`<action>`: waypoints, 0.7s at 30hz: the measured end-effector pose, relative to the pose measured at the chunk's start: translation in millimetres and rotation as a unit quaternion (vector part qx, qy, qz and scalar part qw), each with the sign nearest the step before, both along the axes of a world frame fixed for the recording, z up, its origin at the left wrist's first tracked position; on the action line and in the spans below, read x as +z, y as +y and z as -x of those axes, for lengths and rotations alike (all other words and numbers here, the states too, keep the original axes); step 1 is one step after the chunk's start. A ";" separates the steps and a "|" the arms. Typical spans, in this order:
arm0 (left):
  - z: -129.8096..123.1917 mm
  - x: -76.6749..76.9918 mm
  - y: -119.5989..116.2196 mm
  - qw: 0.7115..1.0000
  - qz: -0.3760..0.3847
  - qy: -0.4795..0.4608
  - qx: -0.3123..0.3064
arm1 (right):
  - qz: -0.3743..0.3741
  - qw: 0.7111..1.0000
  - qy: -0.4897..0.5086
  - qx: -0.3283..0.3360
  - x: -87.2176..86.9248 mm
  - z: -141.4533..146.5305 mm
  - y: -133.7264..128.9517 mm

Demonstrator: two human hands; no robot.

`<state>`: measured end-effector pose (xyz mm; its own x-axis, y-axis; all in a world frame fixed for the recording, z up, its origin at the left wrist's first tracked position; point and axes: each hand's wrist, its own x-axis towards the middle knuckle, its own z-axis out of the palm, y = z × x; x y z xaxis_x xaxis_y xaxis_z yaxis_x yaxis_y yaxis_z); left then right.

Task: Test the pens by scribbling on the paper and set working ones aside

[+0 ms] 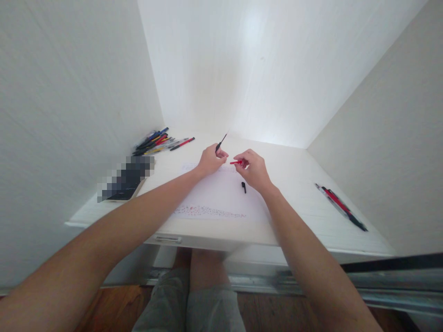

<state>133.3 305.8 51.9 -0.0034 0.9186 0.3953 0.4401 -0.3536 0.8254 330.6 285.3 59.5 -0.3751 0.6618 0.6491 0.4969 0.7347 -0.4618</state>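
My left hand [212, 159] is closed on a slim black pen [220, 144], its thin end slanting up and to the right. Just across from it, my right hand [252, 167] pinches a small red pen cap [236, 162] that points left. A small gap separates the two hands. Both are above a white sheet of paper [214, 193] with rows of small coloured marks along its near and far edges. On the sheet, below my right hand, lies a black pen cap [244, 187].
A pile of pens [152, 142] lies at the back left, with a blurred-out dark device [126, 182] nearer me. Several more pens [341, 206] lie at the right. White walls enclose the desk [294, 207] on three sides; a drawer handle [168, 239] sits at its front.
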 end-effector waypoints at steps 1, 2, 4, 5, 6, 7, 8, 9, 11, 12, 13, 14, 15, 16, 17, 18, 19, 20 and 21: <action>-0.4 0.0 -0.7 1.000 0.002 0.003 -0.002 | -0.003 1.000 0.001 -0.003 1.0 0.7 -0.9; -0.8 -0.1 -1.3 1.000 0.004 0.006 -0.004 | -0.005 1.000 0.001 -0.005 2.1 1.4 -1.8; -1.7 -0.3 -2.2 1.000 0.005 0.011 -0.007 | -0.006 1.000 -0.001 -0.010 3.9 2.7 -3.5; -2.0 -0.4 -2.6 1.000 0.006 0.012 -0.008 | -0.009 1.000 -0.002 -0.011 4.4 3.1 -4.1; -2.3 -0.4 -2.9 1.000 0.007 0.013 -0.009 | -0.012 1.000 -0.002 -0.013 4.6 3.4 -4.5; -2.5 -0.4 -3.1 1.000 0.007 0.014 -0.010 | -0.014 1.000 -0.001 -0.015 4.5 3.6 -4.6; -2.6 -0.2 -3.3 1.000 0.007 0.015 -0.011 | -0.016 1.000 0.001 -0.016 4.1 3.7 -4.5; -2.6 0.0 -3.5 1.000 0.007 0.017 -0.013 | -0.016 1.000 0.006 -0.018 3.5 3.7 -4.3; -2.5 0.4 -3.8 1.000 0.009 0.021 -0.015 | -0.016 1.000 0.016 -0.018 2.0 3.6 -3.6; -2.5 0.4 -3.8 1.000 0.009 0.023 -0.016 | -0.014 1.000 0.021 -0.019 1.4 3.5 -3.3; -2.6 0.4 -3.9 0.999 0.009 0.025 -0.017 | -0.011 0.999 0.024 -0.022 1.0 3.5 -3.1; -2.6 0.2 -3.9 0.999 0.007 0.028 -0.017 | -0.007 0.999 0.025 -0.026 0.9 3.5 -3.1; -2.7 -0.1 -3.8 0.999 0.005 0.030 -0.017 | -0.002 0.999 0.024 -0.032 0.9 3.5 -3.2; -2.9 -0.5 -3.7 0.999 0.002 0.031 -0.018 | 0.005 0.999 0.024 -0.038 1.2 3.6 -3.5; -3.0 -0.9 -3.7 0.999 0.000 0.032 -0.020 | 0.013 0.999 0.025 -0.043 1.6 3.6 -3.9; -3.2 -1.2 -3.6 0.999 0.000 0.033 -0.022 | 0.020 0.998 0.026 -0.047 2.1 3.6 -4.3; -3.3 -1.4 -3.6 0.999 -0.001 0.034 -0.025 | 0.026 0.998 0.027 -0.050 2.6 3.7 -4.8; -3.5 -1.6 -3.6 0.999 -0.001 0.034 -0.028 | 0.032 0.998 0.029 -0.053 3.1 3.7 -5.2; -3.7 -1.6 -3.7 0.999 0.000 0.035 -0.030 | 0.036 0.997 0.031 -0.055 3.4 3.7 -5.6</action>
